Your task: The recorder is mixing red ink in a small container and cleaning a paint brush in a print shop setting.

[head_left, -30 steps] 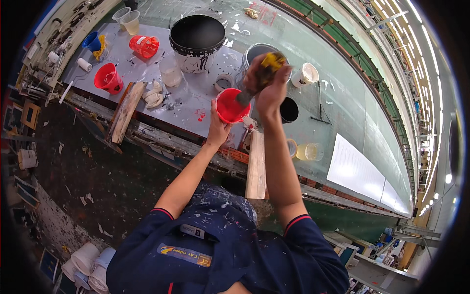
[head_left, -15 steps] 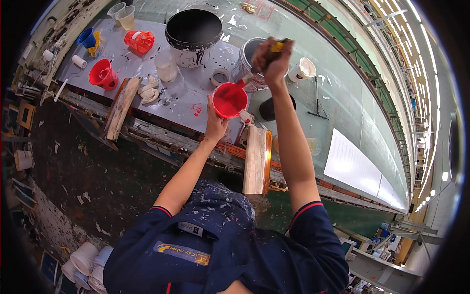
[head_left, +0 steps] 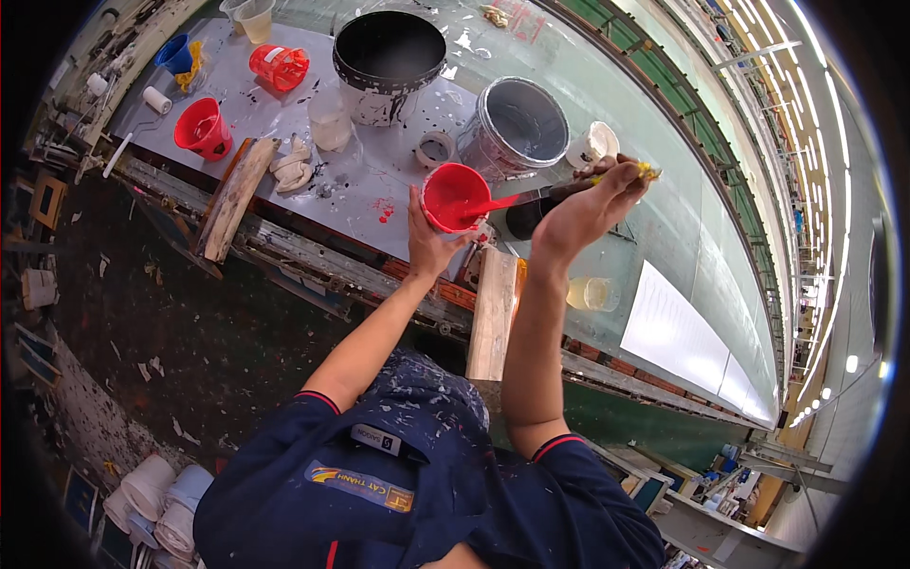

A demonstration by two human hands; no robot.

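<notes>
The red cup (head_left: 455,180) is tilting above the near edge of the grey-covered table (head_left: 275,218), holding red paint, while the left hand (head_left: 432,248) is gripping its side and the flat tool (head_left: 508,201) is slanting in over its rim with a red-coated blade. The right hand (head_left: 580,220) is grasping that tool by its yellow-marked handle, out to the cup's right. Beyond the cup, a grey paint bucket (head_left: 471,147) and a larger black-rimmed bucket (head_left: 384,104) are standing, and a wooden block (head_left: 493,318) is lying nearer the person.
</notes>
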